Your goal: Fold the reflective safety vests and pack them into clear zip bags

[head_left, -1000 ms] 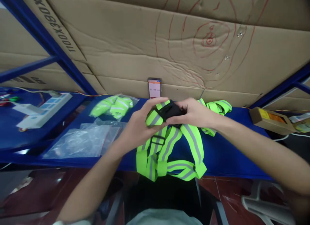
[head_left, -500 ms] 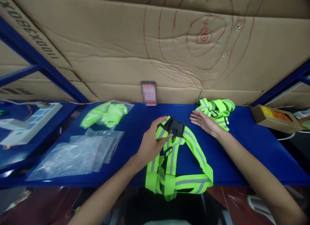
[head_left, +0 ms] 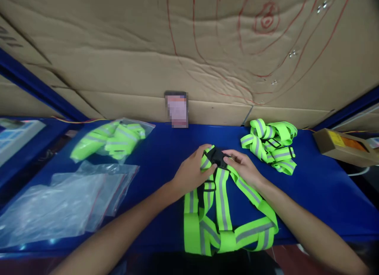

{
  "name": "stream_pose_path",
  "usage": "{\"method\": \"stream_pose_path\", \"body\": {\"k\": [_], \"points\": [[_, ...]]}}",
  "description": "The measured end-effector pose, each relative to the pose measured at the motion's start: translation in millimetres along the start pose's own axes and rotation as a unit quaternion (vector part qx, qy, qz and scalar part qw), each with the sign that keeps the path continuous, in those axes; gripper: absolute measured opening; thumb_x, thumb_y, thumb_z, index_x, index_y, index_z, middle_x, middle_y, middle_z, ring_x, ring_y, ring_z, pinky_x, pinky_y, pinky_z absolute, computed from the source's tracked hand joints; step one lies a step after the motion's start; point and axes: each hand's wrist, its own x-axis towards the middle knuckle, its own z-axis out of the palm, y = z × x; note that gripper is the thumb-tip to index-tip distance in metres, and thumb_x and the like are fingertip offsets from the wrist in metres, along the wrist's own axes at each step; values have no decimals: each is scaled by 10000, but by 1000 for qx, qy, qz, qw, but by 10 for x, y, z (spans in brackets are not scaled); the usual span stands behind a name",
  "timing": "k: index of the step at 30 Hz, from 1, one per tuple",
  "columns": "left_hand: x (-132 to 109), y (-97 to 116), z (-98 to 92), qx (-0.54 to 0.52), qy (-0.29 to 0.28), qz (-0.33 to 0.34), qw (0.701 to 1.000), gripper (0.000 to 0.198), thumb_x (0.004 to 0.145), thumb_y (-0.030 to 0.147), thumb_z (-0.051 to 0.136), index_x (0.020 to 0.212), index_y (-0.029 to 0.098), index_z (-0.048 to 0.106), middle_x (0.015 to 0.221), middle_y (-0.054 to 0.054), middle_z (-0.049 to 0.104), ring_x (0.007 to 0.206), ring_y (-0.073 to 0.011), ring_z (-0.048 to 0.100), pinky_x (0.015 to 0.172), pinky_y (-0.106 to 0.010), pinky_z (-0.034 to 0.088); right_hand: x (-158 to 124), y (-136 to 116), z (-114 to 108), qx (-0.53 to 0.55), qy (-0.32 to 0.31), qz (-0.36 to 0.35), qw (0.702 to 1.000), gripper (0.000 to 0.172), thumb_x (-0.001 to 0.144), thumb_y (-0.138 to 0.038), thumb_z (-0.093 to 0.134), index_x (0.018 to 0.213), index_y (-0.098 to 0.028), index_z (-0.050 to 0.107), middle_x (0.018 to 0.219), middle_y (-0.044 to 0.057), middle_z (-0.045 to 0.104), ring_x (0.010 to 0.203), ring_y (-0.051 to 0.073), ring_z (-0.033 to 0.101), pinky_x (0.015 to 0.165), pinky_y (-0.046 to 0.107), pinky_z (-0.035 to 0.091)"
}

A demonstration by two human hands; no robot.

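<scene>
Left hand point(head_left: 189, 170), right hand point(head_left: 247, 168): grip clamped on black buckle point(head_left: 218, 158); ends partly hidden, latching unclear.

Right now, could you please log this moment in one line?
left hand: holding black buckle | right hand: holding black buckle | neon strap bundle: on blue table

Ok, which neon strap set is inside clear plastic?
The back-left set, behind the flat plastic bags. The harness held by the left hand and right hand and the tangled set at back right are unbagged.
</scene>
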Motion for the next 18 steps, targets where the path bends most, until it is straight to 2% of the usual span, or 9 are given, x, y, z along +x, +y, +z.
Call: {"method": "stream_pose_path", "body": {"k": [2,4,5,8,10,13,18], "points": [[-49,38,-47,24,26,42,998,656,933,423,642,1504,237,378,1542,-184,459,1377,-341,544,1092,-512,512,-26,2,8,-5,-13,2,1000,350,850,-531,738,1084,-271,756,837,-2,686,779,200,618,762,348,498],[-74,79,-109,80,38,115,989,646,947,375,630,1529,259,376,1626,-190,330,1434,-364,467,1112,-551,482,-60,-27,13,4,-25,10,1000,344,843,-512,756,1086,-269,768,797,-12,679,731,183,600,720,327,482],[-80,94,-135,109,28,149,982,606,968,340,603,1531,276,385,1626,-175,341,1429,-363,467,1104,-561,482,-77,-44,14,14,-31,13,999,340,837,-498,769,1084,-264,772,801,-14,687,726,175,602,716,318,479],[-86,104,-178,160,-25,205,965,474,1024,278,516,1492,244,444,1481,-144,529,1341,-327,534,1077,-537,505,-117,-71,7,45,-44,12,998,321,836,-450,787,1083,-244,778,907,-3,744,788,167,646,760,301,495],[-83,84,-187,153,-47,212,964,433,1025,259,517,1452,199,481,1410,-142,567,1293,-299,553,1084,-490,513,-129,-70,-10,53,-56,12,997,304,845,-430,785,1081,-239,783,982,7,771,855,173,678,808,299,509],[-76,52,-186,136,-75,220,963,434,995,234,561,1425,205,510,1379,-124,554,1246,-271,563,1072,-442,526,-138,-60,-31,50,-66,19,996,283,848,-425,786,1067,-244,794,1037,10,788,923,186,705,864,307,522],[-80,81,-139,196,-76,195,958,404,928,251,619,1330,241,582,1233,-90,588,1081,-274,615,901,-446,585,-190,-64,10,28,-73,16,997,281,845,-416,795,1074,-251,795,1078,12,795,968,196,722,900,316,538]]}}
